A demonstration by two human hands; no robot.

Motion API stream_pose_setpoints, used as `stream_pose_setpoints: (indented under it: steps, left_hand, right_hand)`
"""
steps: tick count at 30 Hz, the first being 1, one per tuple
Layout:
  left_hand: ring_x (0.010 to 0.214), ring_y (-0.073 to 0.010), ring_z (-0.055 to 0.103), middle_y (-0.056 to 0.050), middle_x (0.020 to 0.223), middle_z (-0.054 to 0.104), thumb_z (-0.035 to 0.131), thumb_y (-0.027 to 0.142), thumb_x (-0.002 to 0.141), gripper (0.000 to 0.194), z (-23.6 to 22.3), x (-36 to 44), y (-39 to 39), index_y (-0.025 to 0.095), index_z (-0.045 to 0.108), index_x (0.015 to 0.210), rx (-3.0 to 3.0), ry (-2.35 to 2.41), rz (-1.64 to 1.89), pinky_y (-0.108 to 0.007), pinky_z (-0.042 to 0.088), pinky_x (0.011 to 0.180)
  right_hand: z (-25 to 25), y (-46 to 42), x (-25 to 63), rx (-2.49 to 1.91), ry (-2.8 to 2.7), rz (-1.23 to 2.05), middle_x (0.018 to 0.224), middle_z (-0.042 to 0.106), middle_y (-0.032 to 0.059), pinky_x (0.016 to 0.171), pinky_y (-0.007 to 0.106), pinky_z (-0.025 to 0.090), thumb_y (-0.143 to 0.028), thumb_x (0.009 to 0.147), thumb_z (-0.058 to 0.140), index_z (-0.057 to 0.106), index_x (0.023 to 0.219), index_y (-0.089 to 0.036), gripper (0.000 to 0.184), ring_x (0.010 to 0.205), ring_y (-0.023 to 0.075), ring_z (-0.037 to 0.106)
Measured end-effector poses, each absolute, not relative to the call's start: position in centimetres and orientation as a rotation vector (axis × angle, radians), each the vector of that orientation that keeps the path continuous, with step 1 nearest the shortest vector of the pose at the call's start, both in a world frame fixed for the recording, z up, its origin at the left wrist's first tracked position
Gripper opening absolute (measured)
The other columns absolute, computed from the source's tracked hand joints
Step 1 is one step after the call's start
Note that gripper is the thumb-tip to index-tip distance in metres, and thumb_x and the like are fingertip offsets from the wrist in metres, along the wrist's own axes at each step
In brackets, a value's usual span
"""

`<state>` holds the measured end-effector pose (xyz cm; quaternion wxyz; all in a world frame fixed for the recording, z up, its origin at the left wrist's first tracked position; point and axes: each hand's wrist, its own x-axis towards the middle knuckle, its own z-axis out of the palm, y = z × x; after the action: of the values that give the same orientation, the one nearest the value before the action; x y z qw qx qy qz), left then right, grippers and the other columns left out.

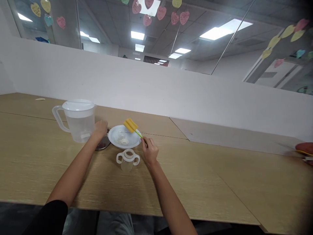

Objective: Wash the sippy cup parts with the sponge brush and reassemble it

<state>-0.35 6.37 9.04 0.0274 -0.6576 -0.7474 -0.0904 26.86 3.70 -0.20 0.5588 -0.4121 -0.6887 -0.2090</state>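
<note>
My right hand (150,150) is closed around the green handle of a bottle brush with a yellow sponge head (130,125). The sponge is raised above the far right rim of a white bowl (113,141). Inside the bowl lie a clear piece and a small whitish ring-shaped part (124,141). My left hand (101,128) looks curled, beside the pitcher and over a dark round dish with a metallic rim (103,144); its fingertips are hidden. Nearer to me, a translucent two-handled baby cup (127,164) stands upright without a lid.
A large clear plastic pitcher (80,125) with a white lid stands on the left, its handle facing left. A flat pale piece (40,99) lies at the back left of the wooden table (200,182). Behind runs a low white wall (146,88). A red object (304,147) is at the far right.
</note>
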Motion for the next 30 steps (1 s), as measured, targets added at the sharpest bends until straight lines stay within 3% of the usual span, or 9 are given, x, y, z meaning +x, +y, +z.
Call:
stream_pose_setpoints:
  steps: [4, 7, 13, 17, 19, 23, 27, 30]
  left_hand:
    - [0.103, -0.0305, 0.064, -0.020, 0.109, 0.068, 0.044, 0.027, 0.087, 0.034, 10.3, 1.9, 5.7, 0.014, 0.069, 0.106, -2.154, -2.182, -0.257, -0.037, 0.048, 0.084]
    - [0.094, -0.0265, 0.067, -0.015, 0.100, 0.072, 0.055, 0.040, 0.083, 0.030, 9.7, 3.9, 5.3, 0.018, 0.073, 0.094, -2.324, -2.109, -0.165, -0.032, 0.049, 0.079]
    - [0.097, -0.0330, 0.066, -0.021, 0.102, 0.070, 0.072, 0.031, 0.070, 0.030, 7.7, 5.5, 5.3, 0.012, 0.071, 0.093, -2.369, -2.089, -0.037, -0.037, 0.049, 0.079]
    - [0.102, -0.0357, 0.064, -0.023, 0.103, 0.068, 0.063, 0.043, 0.079, 0.040, 7.9, 5.5, 5.3, 0.009, 0.069, 0.098, -2.318, -2.078, -0.070, -0.041, 0.048, 0.083]
    - [0.107, -0.0359, 0.061, -0.024, 0.110, 0.065, 0.053, 0.048, 0.085, 0.048, 7.9, 5.7, 5.3, 0.008, 0.065, 0.110, -2.277, -2.056, -0.127, -0.043, 0.047, 0.088]
    - [0.110, -0.0314, 0.059, -0.019, 0.122, 0.059, 0.055, 0.044, 0.085, 0.054, 6.6, 6.1, 5.7, 0.018, 0.050, 0.132, -2.324, -1.987, -0.221, -0.040, 0.047, 0.090]
    - [0.107, -0.0271, 0.062, -0.016, 0.121, 0.060, 0.057, 0.029, 0.083, 0.048, 5.2, 6.3, 6.4, 0.022, 0.053, 0.130, -2.391, -1.991, -0.237, -0.035, 0.048, 0.089]
    - [0.108, -0.0272, 0.062, -0.016, 0.121, 0.061, 0.051, 0.028, 0.086, 0.046, 5.6, 5.9, 6.6, 0.020, 0.053, 0.131, -2.397, -2.002, -0.303, -0.037, 0.047, 0.092]
  right_hand:
    - [-0.2, 3.7, 26.8, -0.999, -1.622, -0.480, 0.072, 0.068, 0.0035, 0.054, 0.020, 0.040, -0.032, 0.096, 0.048, 0.070, 0.093, -0.016, 0.028, 0.054, 0.0073, 0.056]
    - [-0.1, 3.7, 26.8, -0.998, -1.618, -0.498, 0.073, 0.069, 0.0041, 0.055, 0.019, 0.040, -0.033, 0.096, 0.047, 0.070, 0.092, -0.016, 0.028, 0.056, 0.0077, 0.058]
    - [0.1, 3.7, 26.8, -0.984, -1.616, -0.524, 0.075, 0.070, 0.0050, 0.057, 0.020, 0.041, -0.032, 0.096, 0.048, 0.070, 0.091, -0.016, 0.027, 0.061, 0.0091, 0.061]
    - [0.1, 3.7, 26.7, -0.991, -1.609, -0.515, 0.072, 0.069, 0.0041, 0.055, 0.020, 0.040, -0.033, 0.096, 0.048, 0.070, 0.091, -0.016, 0.028, 0.057, 0.0085, 0.059]
    - [0.1, 3.7, 26.7, -0.993, -1.610, -0.508, 0.072, 0.069, 0.0043, 0.055, 0.020, 0.040, -0.033, 0.096, 0.048, 0.070, 0.091, -0.016, 0.029, 0.056, 0.0084, 0.058]
    - [0.0, 3.8, 26.6, -0.989, -1.616, -0.514, 0.072, 0.068, 0.0048, 0.055, 0.020, 0.040, -0.032, 0.095, 0.049, 0.070, 0.091, -0.016, 0.028, 0.059, 0.0092, 0.059]
    - [-0.1, 3.8, 26.7, -0.997, -1.620, -0.501, 0.073, 0.068, 0.0049, 0.056, 0.020, 0.041, -0.032, 0.096, 0.047, 0.070, 0.092, -0.016, 0.028, 0.059, 0.0094, 0.060]
    - [-0.2, 3.8, 26.7, -0.999, -1.619, -0.484, 0.073, 0.068, 0.0051, 0.056, 0.020, 0.041, -0.033, 0.096, 0.047, 0.070, 0.092, -0.016, 0.029, 0.058, 0.0092, 0.059]
